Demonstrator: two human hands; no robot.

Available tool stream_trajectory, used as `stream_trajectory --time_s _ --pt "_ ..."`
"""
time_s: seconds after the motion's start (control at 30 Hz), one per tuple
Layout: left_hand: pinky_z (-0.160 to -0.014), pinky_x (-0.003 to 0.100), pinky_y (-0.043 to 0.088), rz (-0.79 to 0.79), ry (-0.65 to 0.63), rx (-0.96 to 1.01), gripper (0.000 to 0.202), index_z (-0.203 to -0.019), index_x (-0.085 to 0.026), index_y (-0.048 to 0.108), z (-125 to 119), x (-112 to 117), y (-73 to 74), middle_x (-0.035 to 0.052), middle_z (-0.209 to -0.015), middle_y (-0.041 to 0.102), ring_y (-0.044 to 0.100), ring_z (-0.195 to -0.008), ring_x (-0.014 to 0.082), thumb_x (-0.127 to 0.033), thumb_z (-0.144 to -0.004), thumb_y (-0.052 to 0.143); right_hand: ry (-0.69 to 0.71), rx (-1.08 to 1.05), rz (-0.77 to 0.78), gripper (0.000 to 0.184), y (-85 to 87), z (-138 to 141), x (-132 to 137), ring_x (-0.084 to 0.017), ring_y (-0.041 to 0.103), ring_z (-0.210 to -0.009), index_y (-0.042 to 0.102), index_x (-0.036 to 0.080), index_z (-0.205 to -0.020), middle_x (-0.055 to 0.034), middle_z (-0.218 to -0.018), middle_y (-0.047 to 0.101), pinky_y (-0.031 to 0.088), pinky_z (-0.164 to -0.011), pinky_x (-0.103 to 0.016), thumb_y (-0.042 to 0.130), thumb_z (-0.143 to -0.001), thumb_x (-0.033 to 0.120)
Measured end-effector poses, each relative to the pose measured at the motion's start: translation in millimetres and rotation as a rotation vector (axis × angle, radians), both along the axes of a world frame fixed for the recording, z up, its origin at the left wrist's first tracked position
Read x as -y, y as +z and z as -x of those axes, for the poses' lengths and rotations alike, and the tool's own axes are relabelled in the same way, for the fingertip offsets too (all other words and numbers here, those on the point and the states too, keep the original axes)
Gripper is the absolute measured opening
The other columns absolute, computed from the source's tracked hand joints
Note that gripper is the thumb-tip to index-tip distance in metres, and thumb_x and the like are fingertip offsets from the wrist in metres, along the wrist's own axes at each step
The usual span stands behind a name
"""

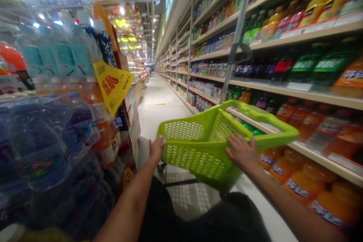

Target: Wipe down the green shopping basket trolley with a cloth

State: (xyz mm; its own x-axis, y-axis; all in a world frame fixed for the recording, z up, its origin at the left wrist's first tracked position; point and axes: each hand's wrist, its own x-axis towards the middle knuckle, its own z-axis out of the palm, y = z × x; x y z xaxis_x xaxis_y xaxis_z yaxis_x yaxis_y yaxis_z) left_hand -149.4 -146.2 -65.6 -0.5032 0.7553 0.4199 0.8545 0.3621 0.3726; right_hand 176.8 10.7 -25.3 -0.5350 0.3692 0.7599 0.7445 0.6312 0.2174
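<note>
A lime-green plastic shopping basket point(198, 136) is tilted in front of me, its open side turned up and to the right. My left hand point(156, 148) is closed on the basket's near left corner rim. My right hand point(242, 152) lies on the basket's right side below the rim, fingers pressed against the mesh wall. The basket looks empty. It rests on or just above a wheeled frame point(181, 185) whose metal bars show underneath.
Shelves of bottled drinks point(297, 68) run along the right. A stack of wrapped water and orange bottles point(56, 128) with a yellow price tag point(113, 85) stands on the left. A pale aisle floor point(159, 102) stretches ahead. My dark-clothed legs point(198, 219) are below.
</note>
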Motion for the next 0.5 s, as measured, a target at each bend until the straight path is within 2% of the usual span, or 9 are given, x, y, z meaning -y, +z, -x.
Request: stream_trajectory --time_s 0.1,0.27,0.33,0.5 --pt "-0.104 0.042 0.029 -0.014 0.009 0.009 0.039 -0.119 -0.019 0.052 -7 -10 2.0 0.0084 -0.132 0.051 0.043 -0.124 0.0193 -0.008 -0.083 0.041 -0.001 0.014 -0.001 0.038 -1.0 2 8 -0.029 0.045 -0.115 0.059 0.018 -0.111 -0.0097 -0.112 0.063 0.018 -0.1 -0.056 0.044 -0.078 0.029" --pt "-0.105 0.034 0.029 -0.025 -0.133 -0.07 0.04 -0.117 -0.02 0.054 -10 -11 2.1 0.0056 -0.131 0.051 0.039 -0.126 0.0166 -0.006 -0.081 0.044 0.024 0.004 -0.002 0.039 -3.7 0 5 -0.028 0.046 -0.114 0.059 0.017 -0.112 -0.0104 -0.113 0.063 0.016 -0.101 -0.056 0.043 -0.078 0.03" --pt "-0.104 0.037 0.03 -0.009 -0.132 -0.071 0.042 -0.12 -0.022 0.052 -7 -6 1.1 0.0051 -0.134 0.049 0.039 -0.126 0.0174 -0.007 -0.081 0.044 0.036 0.006 -0.001 0.039 -4.8 -2 3 -0.028 0.047 -0.113 0.059 0.017 -0.111 -0.0103 -0.113 0.063 0.016 -0.101 -0.056 0.042 -0.079 0.03" --pt "-0.105 0.046 0.026 0.045 -0.017 -0.026 0.052 -0.128 -0.021 0.043 -3 -1 2.1 0.0094 -0.139 0.043 0.039 -0.127 0.022 -0.013 -0.077 0.052 0.042 -0.015 0.005 0.039 -6.1 1 4 -0.029 0.047 -0.112 0.059 0.018 -0.111 -0.0098 -0.112 0.063 0.016 -0.101 -0.056 0.045 -0.077 0.03"
